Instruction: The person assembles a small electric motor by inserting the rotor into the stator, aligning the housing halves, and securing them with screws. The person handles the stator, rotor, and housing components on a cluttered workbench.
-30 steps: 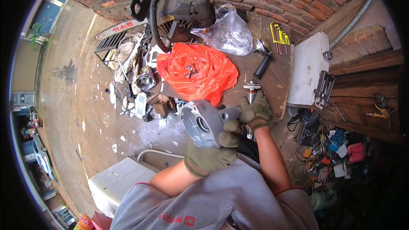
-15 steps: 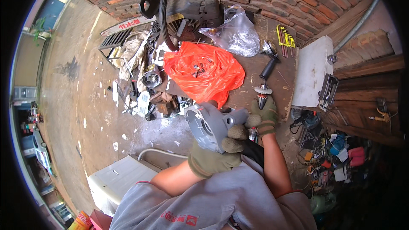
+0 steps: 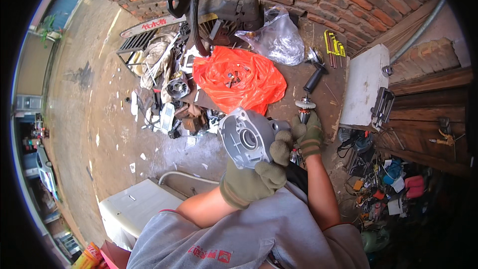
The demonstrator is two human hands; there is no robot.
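A grey cast-metal housing (image 3: 247, 140) is gripped in my gloved left hand (image 3: 256, 177), in front of my chest. Its open, ribbed side with a round bearing seat faces up and to the left. My gloved right hand (image 3: 311, 132) is closed around what looks like a motor armature (image 3: 304, 115), copper-coloured, with a pale disc above my fingers. Just beyond the disc, a black side handle (image 3: 313, 80) lies on the brown bench (image 3: 294, 92). A red plastic bag (image 3: 259, 89) is spread behind the housing, with small dark parts on it.
A chainsaw (image 3: 226, 10) stands against the brick wall, beside a clear plastic bag (image 3: 279, 40). Yellow-held hex keys (image 3: 333, 45) lie at the back right. A white box (image 3: 366, 79) borders the bench on the right. Scrap parts (image 3: 181, 114) are heaped to the left.
My left hand has turned the housing, so more of its hollow inside and bearing seat shows. My right hand has barely moved, still around the armature.
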